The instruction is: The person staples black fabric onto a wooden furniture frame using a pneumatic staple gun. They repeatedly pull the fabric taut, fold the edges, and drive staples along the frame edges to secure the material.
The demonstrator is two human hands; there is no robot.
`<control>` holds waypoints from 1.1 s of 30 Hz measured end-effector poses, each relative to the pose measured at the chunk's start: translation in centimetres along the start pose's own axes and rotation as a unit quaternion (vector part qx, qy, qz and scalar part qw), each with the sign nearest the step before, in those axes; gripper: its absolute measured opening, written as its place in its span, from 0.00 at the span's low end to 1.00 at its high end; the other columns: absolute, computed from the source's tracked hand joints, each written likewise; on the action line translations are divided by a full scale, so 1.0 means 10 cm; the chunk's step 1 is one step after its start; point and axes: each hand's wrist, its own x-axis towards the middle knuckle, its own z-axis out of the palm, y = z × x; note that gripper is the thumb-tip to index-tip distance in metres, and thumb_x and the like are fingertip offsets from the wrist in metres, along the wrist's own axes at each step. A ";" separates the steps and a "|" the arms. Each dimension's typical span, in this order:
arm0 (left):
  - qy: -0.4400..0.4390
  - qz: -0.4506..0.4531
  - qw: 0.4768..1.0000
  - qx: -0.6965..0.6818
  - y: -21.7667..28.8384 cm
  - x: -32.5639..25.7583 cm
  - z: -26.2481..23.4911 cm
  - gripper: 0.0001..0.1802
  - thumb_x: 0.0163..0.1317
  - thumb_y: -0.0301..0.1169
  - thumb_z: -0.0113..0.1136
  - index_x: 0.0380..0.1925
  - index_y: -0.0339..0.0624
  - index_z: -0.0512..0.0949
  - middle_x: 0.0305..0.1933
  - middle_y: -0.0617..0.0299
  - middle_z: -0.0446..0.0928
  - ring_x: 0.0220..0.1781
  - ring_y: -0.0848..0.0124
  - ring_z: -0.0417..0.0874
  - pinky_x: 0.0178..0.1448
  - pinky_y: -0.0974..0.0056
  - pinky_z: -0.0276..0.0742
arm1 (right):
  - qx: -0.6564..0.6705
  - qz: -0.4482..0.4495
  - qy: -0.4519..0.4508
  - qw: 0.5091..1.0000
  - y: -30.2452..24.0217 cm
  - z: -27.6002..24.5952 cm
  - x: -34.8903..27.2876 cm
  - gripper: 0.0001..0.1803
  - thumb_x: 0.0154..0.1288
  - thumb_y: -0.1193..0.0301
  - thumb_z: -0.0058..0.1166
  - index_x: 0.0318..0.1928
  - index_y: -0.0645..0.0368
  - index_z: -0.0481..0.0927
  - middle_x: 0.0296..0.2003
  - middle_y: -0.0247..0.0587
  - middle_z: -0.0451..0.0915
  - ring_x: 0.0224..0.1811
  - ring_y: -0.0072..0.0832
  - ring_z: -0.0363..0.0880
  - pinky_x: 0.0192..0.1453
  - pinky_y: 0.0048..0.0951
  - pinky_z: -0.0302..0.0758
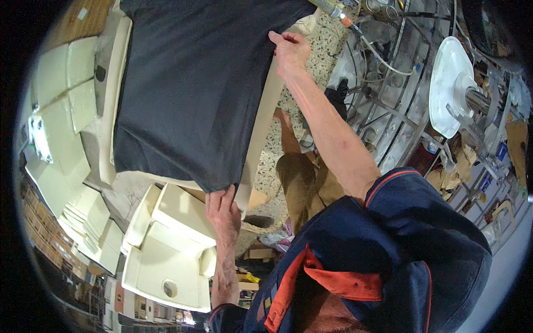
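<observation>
A large black cloth (189,89) is spread over a cream upholstered piece of furniture (260,130), whose pale edges show along its sides. At the cloth's near corner, my left hand (223,213) has its fingers closed on the fabric. Farther along the same right-hand edge, my right hand (292,53) pinches the cloth between thumb and fingers. Diagonal creases run through the fabric near the left hand. Just beyond the right hand, a metal tool or fitting with an orange collar (336,12) joins a pale hose (383,62).
Cream upholstered seat parts (166,272) stand at the lower left, with cream panels (86,222) stacked beyond them. To the right are a metal-framed rack (408,61) and a white rounded plate on a metal stem (449,89). Speckled floor (272,152) shows between the furniture and my legs.
</observation>
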 end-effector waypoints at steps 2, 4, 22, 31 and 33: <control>-0.018 0.009 1.000 0.011 0.00 -0.01 0.01 0.31 0.41 0.10 0.56 0.49 0.40 0.86 0.42 0.53 0.76 0.45 0.52 0.77 0.52 0.51 0.76 | 0.191 0.122 -0.048 0.973 0.06 -0.01 0.04 0.11 0.62 0.74 0.73 0.42 0.57 0.83 0.31 0.30 0.81 0.28 0.23 0.76 0.31 0.29 0.72; -0.027 0.025 0.999 -0.002 -0.04 -0.01 0.10 0.29 0.43 0.10 0.56 0.49 0.39 0.86 0.40 0.54 0.76 0.44 0.52 0.76 0.50 0.52 0.76 | 0.213 0.150 -0.031 0.965 0.16 -0.04 0.06 0.11 0.63 0.75 0.72 0.42 0.58 0.82 0.30 0.30 0.81 0.27 0.23 0.75 0.30 0.29 0.72; -0.178 -0.289 0.807 -0.484 0.87 2.13 1.48 0.16 0.73 0.25 0.58 0.57 0.31 0.81 0.48 0.54 0.86 0.42 0.69 0.86 0.42 0.62 0.82 | -0.047 0.092 -0.082 0.991 0.07 -0.18 0.35 0.08 0.63 0.72 0.71 0.32 0.64 0.85 0.25 0.35 0.82 0.20 0.21 0.75 0.23 0.26 0.68; 0.063 -0.358 0.559 -0.746 0.60 3.22 2.17 0.14 0.72 0.23 0.56 0.55 0.31 0.81 0.49 0.52 0.86 0.41 0.64 0.87 0.44 0.62 0.82 | -0.144 0.113 -0.145 0.972 -0.03 -0.22 0.59 0.09 0.64 0.70 0.68 0.33 0.65 0.87 0.22 0.39 0.81 0.20 0.26 0.74 0.22 0.32 0.69; 0.077 -0.361 0.596 -0.713 0.61 3.23 2.17 0.13 0.71 0.25 0.59 0.53 0.32 0.82 0.48 0.53 0.86 0.41 0.65 0.87 0.42 0.62 0.81 | -0.166 0.078 -0.126 0.975 0.02 -0.19 0.59 0.11 0.64 0.68 0.68 0.34 0.66 0.87 0.23 0.41 0.81 0.21 0.27 0.76 0.23 0.34 0.71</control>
